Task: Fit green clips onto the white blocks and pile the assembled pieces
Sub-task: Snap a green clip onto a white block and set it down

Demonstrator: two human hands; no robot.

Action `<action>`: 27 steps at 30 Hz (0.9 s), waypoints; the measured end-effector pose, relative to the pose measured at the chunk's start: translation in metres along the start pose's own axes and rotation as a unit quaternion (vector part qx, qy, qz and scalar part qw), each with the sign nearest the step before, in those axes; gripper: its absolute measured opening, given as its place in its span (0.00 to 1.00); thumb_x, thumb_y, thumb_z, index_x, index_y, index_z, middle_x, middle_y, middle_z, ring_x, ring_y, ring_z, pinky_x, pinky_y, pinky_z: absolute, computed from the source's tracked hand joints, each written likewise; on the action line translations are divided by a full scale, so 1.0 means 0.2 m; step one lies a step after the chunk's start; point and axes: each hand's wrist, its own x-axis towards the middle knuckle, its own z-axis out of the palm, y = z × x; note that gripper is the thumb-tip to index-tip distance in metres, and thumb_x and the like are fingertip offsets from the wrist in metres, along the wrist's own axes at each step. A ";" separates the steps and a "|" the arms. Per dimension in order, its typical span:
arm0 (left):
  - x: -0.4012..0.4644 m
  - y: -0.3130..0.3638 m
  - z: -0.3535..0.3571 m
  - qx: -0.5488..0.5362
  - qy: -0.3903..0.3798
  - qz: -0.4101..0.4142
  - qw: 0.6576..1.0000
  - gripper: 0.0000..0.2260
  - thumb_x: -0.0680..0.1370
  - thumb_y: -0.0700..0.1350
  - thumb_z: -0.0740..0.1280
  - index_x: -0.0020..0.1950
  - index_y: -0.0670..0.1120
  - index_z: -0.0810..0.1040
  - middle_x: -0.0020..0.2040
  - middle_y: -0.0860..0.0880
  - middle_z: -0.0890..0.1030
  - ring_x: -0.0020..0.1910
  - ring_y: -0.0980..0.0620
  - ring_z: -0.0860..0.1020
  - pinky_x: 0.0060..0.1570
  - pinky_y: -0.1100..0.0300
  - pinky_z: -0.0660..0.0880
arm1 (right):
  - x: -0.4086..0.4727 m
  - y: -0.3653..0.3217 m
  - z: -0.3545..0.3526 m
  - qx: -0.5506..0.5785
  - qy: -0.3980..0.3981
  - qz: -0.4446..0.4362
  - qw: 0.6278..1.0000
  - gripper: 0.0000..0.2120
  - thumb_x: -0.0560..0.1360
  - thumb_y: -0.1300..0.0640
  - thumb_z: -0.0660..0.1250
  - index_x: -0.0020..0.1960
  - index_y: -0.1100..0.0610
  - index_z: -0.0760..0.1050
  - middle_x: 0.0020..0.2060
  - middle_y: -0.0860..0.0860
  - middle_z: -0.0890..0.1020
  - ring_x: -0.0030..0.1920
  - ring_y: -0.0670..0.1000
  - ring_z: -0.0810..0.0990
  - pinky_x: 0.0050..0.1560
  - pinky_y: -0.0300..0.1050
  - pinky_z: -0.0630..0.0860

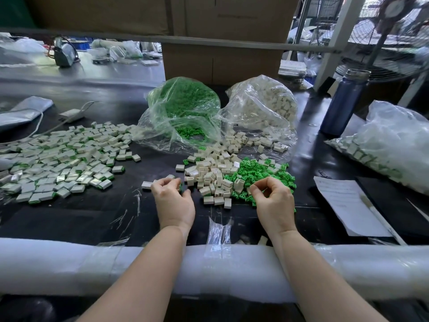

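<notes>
Green clips (260, 175) heaped beside white blocks (213, 175), right hand (274, 203) fingers curled, pinching among clips, left hand (174, 201) fingers curled round a small piece, assembled pieces (60, 159) spread left

on the table (97, 212), the pile of assembled pieces (62, 159) lies to your left. loose blocks (213, 175) sit centre, loose clips (262, 175) just to their right, touching. behind them stand two bags: clips bag (183, 108) left, blocks bag (262, 108) right. a bottle (343, 103) stands further right, a paper sheet (348, 203) in front of it.
</notes>
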 end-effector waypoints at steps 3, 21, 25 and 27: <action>-0.01 0.00 0.00 0.047 -0.029 0.011 0.998 0.18 0.76 0.38 0.66 0.65 0.37 0.71 0.67 0.43 0.63 0.64 0.45 0.67 0.61 0.65 0.61 | 0.00 0.00 0.00 -0.027 0.004 -0.003 1.000 0.06 0.73 0.60 0.69 0.38 0.56 0.75 0.34 0.49 0.75 0.37 0.50 0.73 0.40 0.42 0.68; -0.05 0.01 0.02 0.189 -0.094 0.090 0.973 0.12 0.75 0.52 0.67 0.58 0.52 0.78 0.62 0.52 0.68 0.64 0.49 0.60 0.61 0.54 0.60 | -0.02 0.00 0.05 -0.236 -0.126 -0.089 0.959 0.15 0.76 0.51 0.65 0.61 0.51 0.77 0.56 0.48 0.73 0.59 0.49 0.67 0.59 0.43 0.60; -0.05 0.00 0.02 0.161 -0.087 0.102 0.978 0.09 0.74 0.50 0.69 0.54 0.51 0.79 0.58 0.52 0.69 0.63 0.49 0.62 0.60 0.56 0.59 | -0.02 0.00 0.05 -0.241 -0.126 -0.092 0.958 0.11 0.74 0.50 0.67 0.56 0.50 0.78 0.54 0.47 0.73 0.59 0.49 0.67 0.56 0.42 0.58; -0.05 0.01 0.02 0.112 -0.086 0.125 0.982 0.08 0.74 0.47 0.69 0.52 0.49 0.79 0.53 0.52 0.68 0.61 0.48 0.64 0.59 0.60 0.59 | -0.03 0.00 0.06 -0.243 -0.123 -0.093 0.958 0.09 0.74 0.50 0.68 0.52 0.51 0.79 0.53 0.47 0.73 0.58 0.49 0.67 0.55 0.43 0.58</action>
